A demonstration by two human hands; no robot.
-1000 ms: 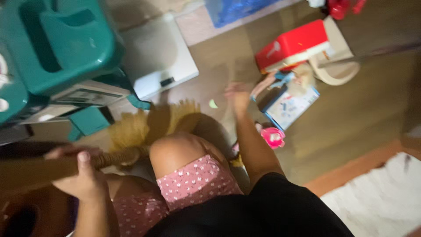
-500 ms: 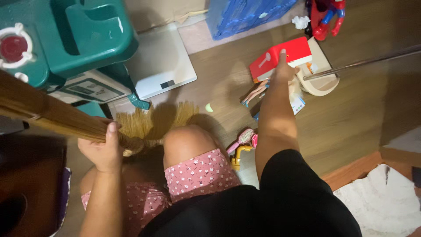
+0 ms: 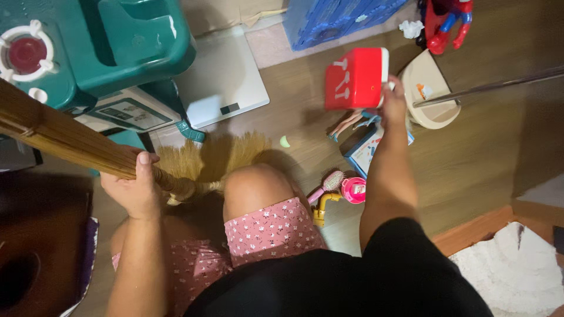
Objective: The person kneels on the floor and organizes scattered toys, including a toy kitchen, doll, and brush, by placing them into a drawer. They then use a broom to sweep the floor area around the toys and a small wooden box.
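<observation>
Gripping a red toy box (image 3: 355,78) at one o'clock, the right hand (image 3: 392,97) lifts it above the doll (image 3: 352,122); the left hand (image 3: 136,186) clasps a broom (image 3: 88,151) at nine.

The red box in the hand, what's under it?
Under the lifted red box held by the right hand lie a doll and a blue-edged box. The arm covers part of them.

Wood-look floor (image 3: 482,152), dim warm light. Teal plastic stool (image 3: 117,47) at upper left. White rug (image 3: 517,270) at lower right corner, wooden border alongside.
</observation>
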